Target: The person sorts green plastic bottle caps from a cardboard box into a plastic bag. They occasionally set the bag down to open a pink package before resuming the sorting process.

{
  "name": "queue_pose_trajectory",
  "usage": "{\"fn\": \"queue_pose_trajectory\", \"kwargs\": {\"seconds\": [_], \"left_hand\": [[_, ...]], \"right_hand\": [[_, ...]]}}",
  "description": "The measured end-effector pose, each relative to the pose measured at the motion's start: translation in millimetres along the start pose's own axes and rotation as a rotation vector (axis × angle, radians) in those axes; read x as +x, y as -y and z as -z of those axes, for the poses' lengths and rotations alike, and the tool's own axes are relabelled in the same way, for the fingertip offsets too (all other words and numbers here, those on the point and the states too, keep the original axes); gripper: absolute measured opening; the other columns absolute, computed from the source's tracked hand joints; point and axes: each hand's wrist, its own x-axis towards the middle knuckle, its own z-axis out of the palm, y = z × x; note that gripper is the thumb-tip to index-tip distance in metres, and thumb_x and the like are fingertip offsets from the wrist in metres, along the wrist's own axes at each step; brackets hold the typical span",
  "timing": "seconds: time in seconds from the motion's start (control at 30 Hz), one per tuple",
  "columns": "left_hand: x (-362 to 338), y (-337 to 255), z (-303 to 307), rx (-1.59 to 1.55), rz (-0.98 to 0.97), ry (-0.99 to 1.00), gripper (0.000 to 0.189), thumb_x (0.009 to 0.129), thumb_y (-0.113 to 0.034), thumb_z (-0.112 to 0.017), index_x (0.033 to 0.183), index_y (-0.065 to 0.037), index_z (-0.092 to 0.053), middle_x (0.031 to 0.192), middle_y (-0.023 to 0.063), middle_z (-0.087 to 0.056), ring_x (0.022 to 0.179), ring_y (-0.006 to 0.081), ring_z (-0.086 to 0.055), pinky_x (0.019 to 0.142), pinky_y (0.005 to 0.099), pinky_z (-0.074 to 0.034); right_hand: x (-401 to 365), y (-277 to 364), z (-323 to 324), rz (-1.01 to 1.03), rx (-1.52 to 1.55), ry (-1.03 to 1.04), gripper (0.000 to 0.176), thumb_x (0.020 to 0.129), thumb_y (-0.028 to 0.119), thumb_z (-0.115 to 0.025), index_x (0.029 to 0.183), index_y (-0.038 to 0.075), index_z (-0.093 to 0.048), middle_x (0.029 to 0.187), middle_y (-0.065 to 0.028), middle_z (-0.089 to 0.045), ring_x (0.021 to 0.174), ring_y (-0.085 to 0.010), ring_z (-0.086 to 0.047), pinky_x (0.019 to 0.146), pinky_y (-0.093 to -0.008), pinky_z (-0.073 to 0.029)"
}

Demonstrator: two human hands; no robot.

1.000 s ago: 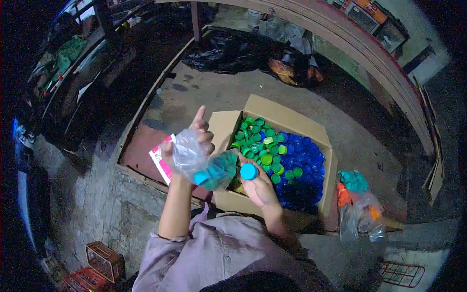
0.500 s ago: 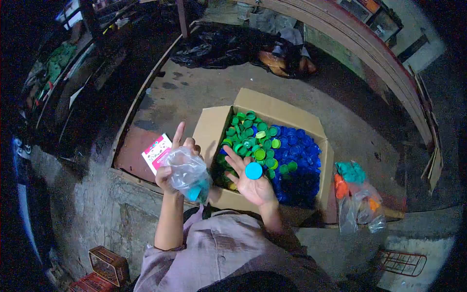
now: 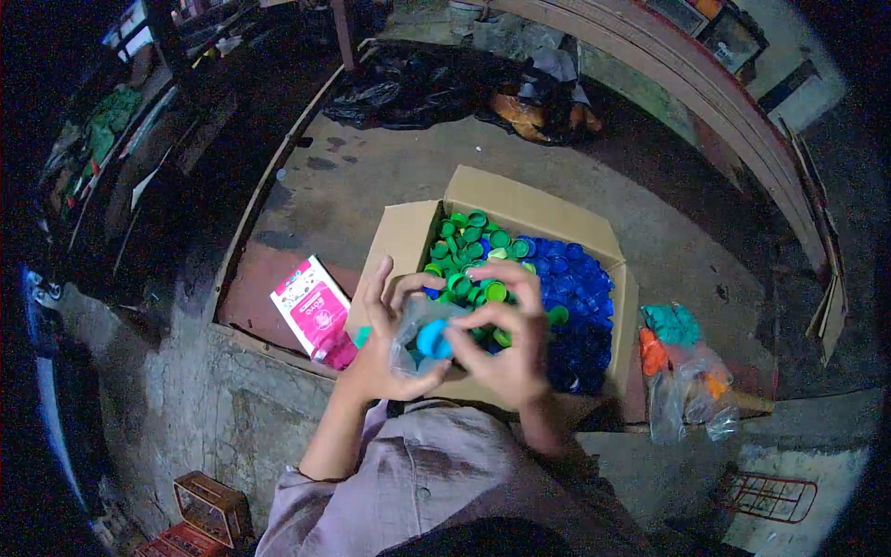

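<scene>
My left hand (image 3: 379, 357) holds a clear plastic bag (image 3: 401, 351), its mouth spread between thumb and fingers. Between the thumb and fingertips of my right hand (image 3: 509, 348) is a light-blue bottle cap (image 3: 433, 340), right at the bag's opening. Some teal shows through the plastic low in the bag. Both hands are over the near left part of a cardboard box (image 3: 408, 229). Inside it, green bottle caps (image 3: 461, 243) lie on the left and dark-blue bottle caps (image 3: 568, 278) on the right, with a few lime ones among the green. My hands hide the box's near left corner.
A pink and white packet (image 3: 314, 302) lies left of the box. To the right are clear bags with teal (image 3: 672, 327) and orange contents (image 3: 653, 353). Black plastic bags (image 3: 408, 88) lie along the table's far side. A red metal rack (image 3: 768, 497) is low at right.
My right hand has turned over and moved left, bringing the light-blue cap from its palm to the bag. My left hand has shifted right with the bag, uncovering more of the pink packet.
</scene>
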Motion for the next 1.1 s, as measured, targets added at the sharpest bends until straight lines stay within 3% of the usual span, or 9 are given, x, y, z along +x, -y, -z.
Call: {"fn": "queue_pose_trajectory", "kwargs": {"seconds": [0.1, 0.2, 0.27, 0.4, 0.5, 0.63, 0.9, 1.03, 1.1], "left_hand": [[-0.6, -3.1, -6.1, 0.244, -0.104, 0.053, 0.114, 0.058, -0.013, -0.074, 0.133, -0.011, 0.011, 0.118, 0.0232, -0.036, 0.109, 0.0339, -0.041, 0.09, 0.0426, -0.035], [-6.5, -0.6, -7.1, 0.278, -0.096, 0.073, 0.112, 0.059, -0.012, -0.074, 0.133, -0.011, 0.011, 0.117, 0.023, -0.037, 0.108, 0.0332, -0.043, 0.091, 0.0431, -0.035], [-11.4, -2.5, -0.4, 0.271, -0.083, 0.034, 0.112, 0.059, -0.011, -0.073, 0.133, -0.01, 0.01, 0.117, 0.0224, -0.038, 0.105, 0.0317, -0.045, 0.088, 0.0415, -0.036], [-23.2, -3.6, 19.5, 0.374, -0.035, -0.169, 0.11, 0.057, -0.008, -0.072, 0.133, -0.009, 0.007, 0.115, 0.0197, -0.04, 0.093, 0.0267, -0.048, 0.082, 0.0366, -0.038], [-33.7, -3.0, 31.3, 0.368, 0.027, -0.268, 0.108, 0.057, -0.014, -0.071, 0.134, -0.008, 0.005, 0.111, 0.0175, -0.042, 0.091, 0.0239, -0.045, 0.082, 0.0353, -0.036], [-33.9, -9.6, 42.7, 0.451, 0.039, -0.322, 0.106, 0.059, -0.018, -0.07, 0.134, -0.006, 0.003, 0.109, 0.0172, -0.043, 0.095, 0.0242, -0.044, 0.085, 0.0371, -0.035], [-39.5, -9.5, 40.7, 0.441, 0.04, -0.375, 0.106, 0.057, -0.018, -0.071, 0.134, -0.006, 0.002, 0.108, 0.0181, -0.043, 0.097, 0.0259, -0.044, 0.085, 0.0379, -0.035], [-44.3, -7.8, 34.2, 0.364, 0.07, -0.425, 0.105, 0.061, -0.027, -0.071, 0.135, -0.005, -0.001, 0.107, 0.0158, -0.045, 0.102, 0.0269, -0.043, 0.092, 0.0394, -0.03], [-45.8, -7.3, 34.4, 0.382, 0.094, -0.43, 0.106, 0.06, -0.029, -0.072, 0.135, -0.005, -0.002, 0.106, 0.0157, -0.046, 0.102, 0.0269, -0.043, 0.093, 0.04, -0.03]], "right_hand": [[1.7, 12.6, -11.8, -0.087, -0.244, 0.214, 0.007, 0.057, 0.015, -0.067, 0.06, 0.011, -0.062, 0.117, -0.0108, -0.048, 0.118, -0.0335, -0.032, 0.095, -0.0503, -0.021], [-2.3, 9.2, -10.5, -0.071, -0.357, 0.362, 0.011, 0.06, 0.015, -0.069, 0.069, 0.011, -0.066, 0.124, -0.0103, -0.044, 0.121, -0.0352, -0.029, 0.098, -0.0521, -0.017], [-2.5, 0.2, -1.2, -0.064, -0.315, 0.351, 0.012, 0.065, 0.012, -0.066, 0.077, 0.01, -0.068, 0.124, -0.0118, -0.045, 0.119, -0.0327, -0.034, 0.098, -0.0489, -0.021], [-8.9, -39.0, 27.7, -0.35, 0.017, 0.136, 0.015, 0.069, 0.009, -0.065, 0.084, 0.009, -0.066, 0.109, -0.0129, -0.055, 0.107, -0.0257, -0.048, 0.091, -0.0347, -0.035], [-27.7, -76.2, 28.9, -0.386, -0.272, 0.047, 0.017, 0.066, 0.008, -0.067, 0.083, 0.01, -0.066, 0.099, -0.0105, -0.056, 0.099, -0.0262, -0.051, 0.084, -0.0336, -0.039], [-43.7, -90.9, 16.9, -0.298, -0.532, 0.131, 0.019, 0.059, 0.008, -0.07, 0.076, 0.014, -0.066, 0.079, -0.0045, -0.05, 0.079, -0.0238, -0.049, 0.069, -0.0354, -0.037], [-51.4, -99.2, -15.8, -0.317, -0.624, 0.258, 0.009, 0.059, 0.019, -0.072, 0.064, 0.013, -0.066, 0.075, -0.0036, -0.048, 0.081, -0.0219, -0.045, 0.067, -0.0355, -0.03], [-52.4, -101.9, -24.8, -0.275, -0.66, 0.228, 0.012, 0.059, 0.019, -0.072, 0.068, 0.012, -0.067, 0.075, -0.0047, -0.049, 0.08, -0.0228, -0.045, 0.066, -0.0361, -0.03], [-54.1, -101.8, -21.2, -0.409, -0.555, 0.254, 0.014, 0.067, 0.018, -0.068, 0.078, 0.008, -0.066, 0.075, -0.0038, -0.05, 0.077, -0.0194, -0.046, 0.068, -0.0329, -0.031]]}}
